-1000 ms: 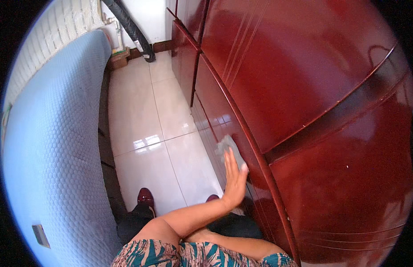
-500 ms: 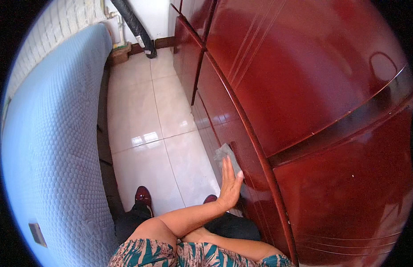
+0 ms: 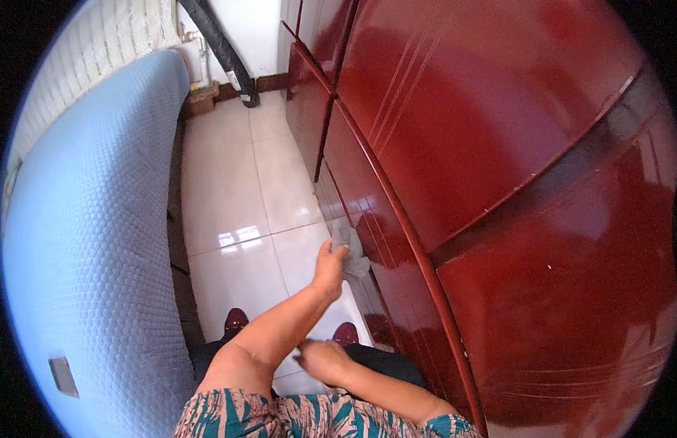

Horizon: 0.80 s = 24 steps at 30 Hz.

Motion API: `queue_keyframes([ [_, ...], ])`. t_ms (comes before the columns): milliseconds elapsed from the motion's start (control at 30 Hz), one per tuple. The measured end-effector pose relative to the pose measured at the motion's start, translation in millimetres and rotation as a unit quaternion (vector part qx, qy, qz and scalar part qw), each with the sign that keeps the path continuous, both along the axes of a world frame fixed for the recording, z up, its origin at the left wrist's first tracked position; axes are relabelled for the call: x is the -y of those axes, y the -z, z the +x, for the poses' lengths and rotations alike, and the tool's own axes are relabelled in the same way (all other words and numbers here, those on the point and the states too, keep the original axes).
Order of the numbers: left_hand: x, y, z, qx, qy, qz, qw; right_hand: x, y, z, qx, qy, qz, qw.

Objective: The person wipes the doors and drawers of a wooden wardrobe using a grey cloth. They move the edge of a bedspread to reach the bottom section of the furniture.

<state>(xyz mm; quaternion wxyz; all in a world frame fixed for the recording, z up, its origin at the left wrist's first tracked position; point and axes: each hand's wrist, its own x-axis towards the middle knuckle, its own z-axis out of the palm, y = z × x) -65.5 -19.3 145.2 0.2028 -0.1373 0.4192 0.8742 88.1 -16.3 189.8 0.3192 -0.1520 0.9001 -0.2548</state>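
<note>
My left hand (image 3: 328, 267) reaches forward and presses a crumpled grey cloth (image 3: 351, 250) against the low front of a glossy dark red wooden wardrobe (image 3: 499, 160). The cloth lies on the panel just below the curved moulding rail (image 3: 397, 219). My right hand (image 3: 321, 359) hovers low near my lap, over dark trousers, with its fingers loosely curled and nothing in it. Both forearms come in from the bottom edge, out of patterned short sleeves.
A bed with a light blue quilted cover (image 3: 90, 241) fills the left side. Between it and the wardrobe runs a narrow strip of shiny white floor tiles (image 3: 229, 190). My dark red shoes (image 3: 236, 320) stand on it. A black hose (image 3: 222, 44) and pipes sit at the far wall.
My left hand has slid the cloth further along the lower wardrobe panel, away from me. My right hand has come into view near my lap.
</note>
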Motion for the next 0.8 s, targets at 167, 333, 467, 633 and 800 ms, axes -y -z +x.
queue_keyframes([
  [167, 57, -43, -4, -0.008, 0.085, 0.153, 0.984, -22, 13, -23, 0.054, 0.312, -0.445, 0.838],
  [333, 108, -96, 52, -0.022, 0.131, 0.19, 0.973, -23, -29, -27, 0.153, 0.345, -0.635, 0.674],
  [467, 121, -83, 89, 0.045, 0.155, 0.056, 0.985, -16, -28, -25, 0.229, 0.413, -0.651, 0.594],
  [633, 135, -73, 96, 0.023, -0.005, -0.153, 0.988, -18, -21, -44, 0.063, 0.535, -0.529, 0.655],
  [800, 147, -86, 98, -0.001, -0.051, -0.051, 0.997, -38, -56, -103, -0.365, 0.286, -0.072, 0.883],
])
